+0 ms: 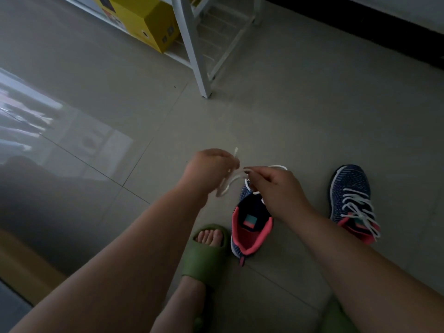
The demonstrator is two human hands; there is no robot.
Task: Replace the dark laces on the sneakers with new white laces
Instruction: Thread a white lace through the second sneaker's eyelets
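Two navy knit sneakers with pink collars stand on the tiled floor. The near sneaker (249, 227) sits under my hands, its toe hidden by my right hand. A white lace (228, 185) runs from it up to both hands. My left hand (209, 169) pinches one stretch of the lace, whose tip sticks up above the fingers. My right hand (276, 188) pinches another stretch just above the shoe's front. The far sneaker (353, 200) on the right is laced in white.
My foot in a green slide sandal (206, 251) rests left of the near sneaker. A white metal rack (199, 56) stands behind, with a yellow box (144, 18) on its lower shelf. A dark wall base runs along the top right.
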